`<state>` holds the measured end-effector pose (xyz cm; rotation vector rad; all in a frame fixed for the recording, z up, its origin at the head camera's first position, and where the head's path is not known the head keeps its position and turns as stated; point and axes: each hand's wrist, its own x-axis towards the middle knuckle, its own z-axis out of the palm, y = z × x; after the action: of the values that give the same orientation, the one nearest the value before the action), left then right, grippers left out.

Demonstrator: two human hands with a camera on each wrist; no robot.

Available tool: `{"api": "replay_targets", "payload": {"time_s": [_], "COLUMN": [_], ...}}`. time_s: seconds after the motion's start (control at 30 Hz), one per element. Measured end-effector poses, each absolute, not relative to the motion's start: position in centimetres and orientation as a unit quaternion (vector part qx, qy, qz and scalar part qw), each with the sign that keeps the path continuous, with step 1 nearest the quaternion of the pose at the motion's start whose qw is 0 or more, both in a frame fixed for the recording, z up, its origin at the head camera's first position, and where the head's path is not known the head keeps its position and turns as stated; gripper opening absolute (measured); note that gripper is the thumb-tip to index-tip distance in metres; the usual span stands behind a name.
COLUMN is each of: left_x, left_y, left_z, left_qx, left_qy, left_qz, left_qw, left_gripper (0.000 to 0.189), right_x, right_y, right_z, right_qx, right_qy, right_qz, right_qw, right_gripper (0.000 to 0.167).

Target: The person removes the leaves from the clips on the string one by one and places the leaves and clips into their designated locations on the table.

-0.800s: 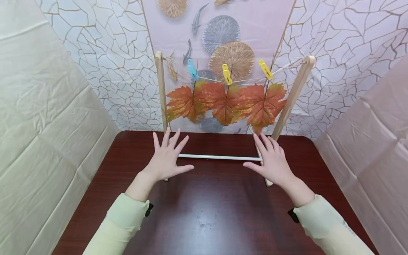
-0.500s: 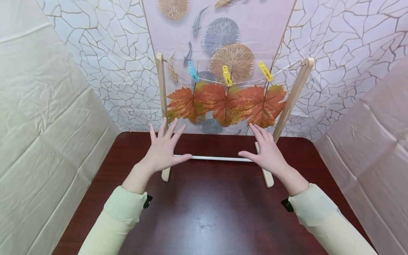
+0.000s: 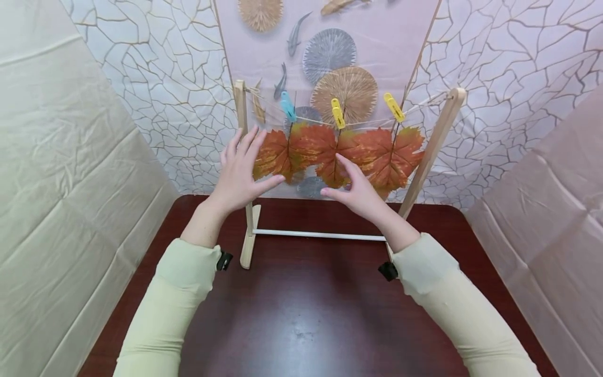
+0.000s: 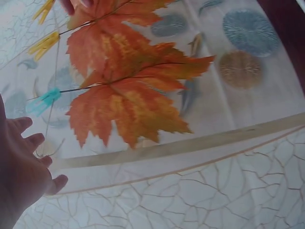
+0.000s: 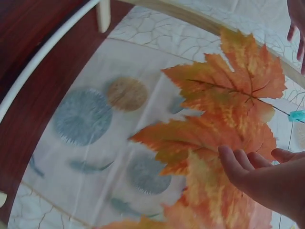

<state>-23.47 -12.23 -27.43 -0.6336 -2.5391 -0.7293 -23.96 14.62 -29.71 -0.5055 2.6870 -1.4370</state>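
Note:
Three orange maple-like leaves hang from a string: a left leaf (image 3: 274,157), a middle leaf (image 3: 325,146) and a right leaf (image 3: 393,157). A blue clothespin (image 3: 288,107) clips the left stem; a yellow clothespin (image 3: 337,113) and another yellow clothespin (image 3: 393,107) clip the others. My left hand (image 3: 239,175), fingers extended and thumb apart, is raised beside the left leaf and the frame's left post. In the left wrist view its fingers (image 4: 35,139) are below the blue clothespin. My right hand (image 3: 359,196) holds nothing, its fingers in front of the middle leaf.
The wooden frame has a left post (image 3: 242,110), a right post (image 3: 435,141) and a white crossbar (image 3: 320,234) low down. It stands on a dark red-brown table (image 3: 297,303). A patterned cloth (image 3: 188,104) hangs behind, with pale cloth walls (image 3: 70,209) at both sides.
Both hands have risen from near the crossbar to leaf height. The right hand has also moved left, from near the right post to before the middle leaf.

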Motion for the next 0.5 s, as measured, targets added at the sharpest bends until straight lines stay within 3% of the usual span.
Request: {"api": "replay_targets", "payload": {"time_s": [0.5], "left_x": [-26.4], "left_y": [-10.5], "left_z": [-22.9], "left_qx": [-0.223], "left_qy": [-0.878], "left_qz": [-0.374], "left_qw": [0.197], "left_gripper": [0.081], "right_x": [-27.0], "right_y": [9.1], "right_z": [-26.1], "right_qx": [-0.128], "right_qy": [0.789], "right_qz": [-0.594], "right_qw": [0.092], "right_gripper": [0.079]}}
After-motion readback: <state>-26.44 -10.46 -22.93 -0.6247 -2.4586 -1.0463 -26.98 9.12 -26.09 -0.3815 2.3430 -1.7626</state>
